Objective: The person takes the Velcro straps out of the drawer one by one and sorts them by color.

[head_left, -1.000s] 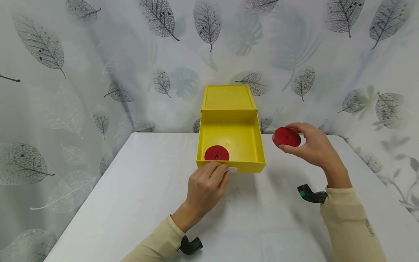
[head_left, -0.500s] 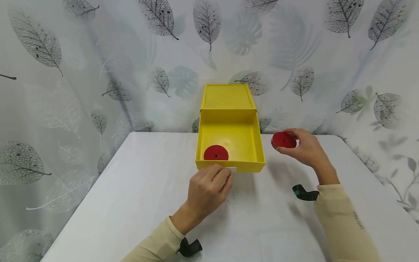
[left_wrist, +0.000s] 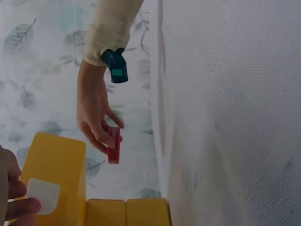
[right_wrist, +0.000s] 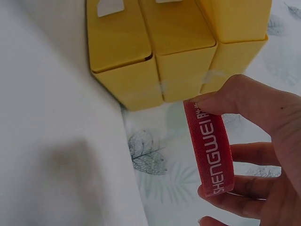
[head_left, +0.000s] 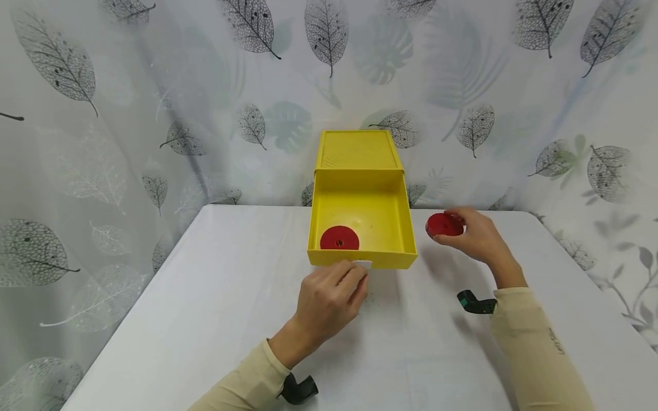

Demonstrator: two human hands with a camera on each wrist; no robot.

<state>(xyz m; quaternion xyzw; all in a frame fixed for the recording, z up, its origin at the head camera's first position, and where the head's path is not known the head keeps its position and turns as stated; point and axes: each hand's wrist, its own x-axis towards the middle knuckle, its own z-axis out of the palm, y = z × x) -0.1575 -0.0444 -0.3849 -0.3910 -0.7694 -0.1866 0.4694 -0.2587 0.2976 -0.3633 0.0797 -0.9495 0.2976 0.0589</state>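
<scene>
The top yellow drawer (head_left: 362,260) stands pulled out. Its front carries a white tab handle (left_wrist: 43,195), and the curled fingers of my left hand (head_left: 331,299) pinch that tab at its edge. Inside the drawer, near the front left corner, lies a flat red roll of tape (head_left: 340,237) with a small centre hole. To the right of the drawer, above the table, my right hand (head_left: 480,237) holds a second red tape roll (right_wrist: 210,149) between thumb and fingers. White "SHENGWEI" lettering runs along this roll's woven-looking rim.
Below the open drawer are two closed yellow drawers (right_wrist: 123,52), each with a white tab, forming one stacked unit at the table's back edge. The white-covered table (head_left: 231,297) spreads out in front. A leaf-print curtain (head_left: 205,85) hangs behind and at the sides.
My right hand has moved a little left and lower with its tape roll, nearer the drawer. My left hand has shifted slightly right along the tab. The drawer stays out.
</scene>
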